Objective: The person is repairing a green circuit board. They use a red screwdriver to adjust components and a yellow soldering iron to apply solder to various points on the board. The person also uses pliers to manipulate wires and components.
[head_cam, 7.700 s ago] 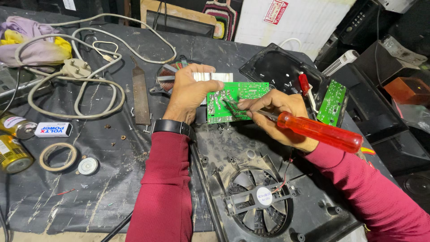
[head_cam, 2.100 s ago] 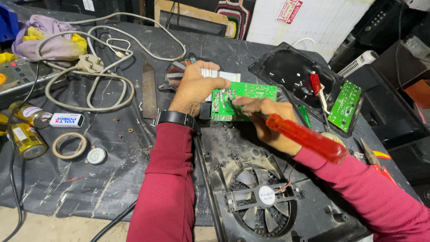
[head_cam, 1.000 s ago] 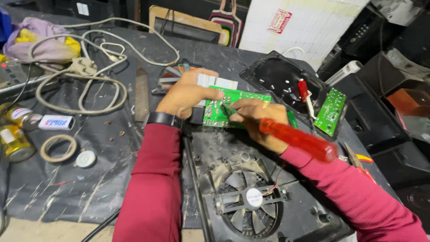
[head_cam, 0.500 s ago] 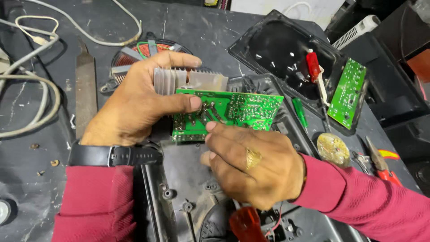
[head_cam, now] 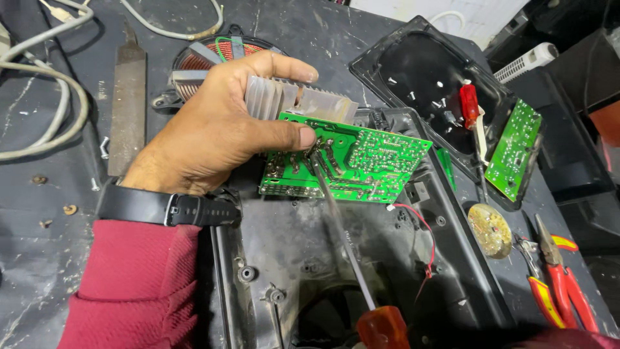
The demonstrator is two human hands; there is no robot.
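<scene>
Gripping the green rectangular circuit board point(head_cam: 352, 161) by its finned aluminium heat sink, the left hand point(head_cam: 216, 126) holds it tilted above the black plastic appliance housing point(head_cam: 310, 258). An orange-handled screwdriver point(head_cam: 342, 239) touches the board's solder side; the right hand is out of view. Red pliers point(head_cam: 558, 281) lie on the dark, dusty workbench point(head_cam: 39, 258).

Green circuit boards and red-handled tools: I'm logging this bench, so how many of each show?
Green circuit boards: 2, the large board gripped by the left hand and a small board on the black tray.
Red-handled tools: 3, the screwdriver touching the large board, a small screwdriver, and pliers.
Total: 5
</scene>
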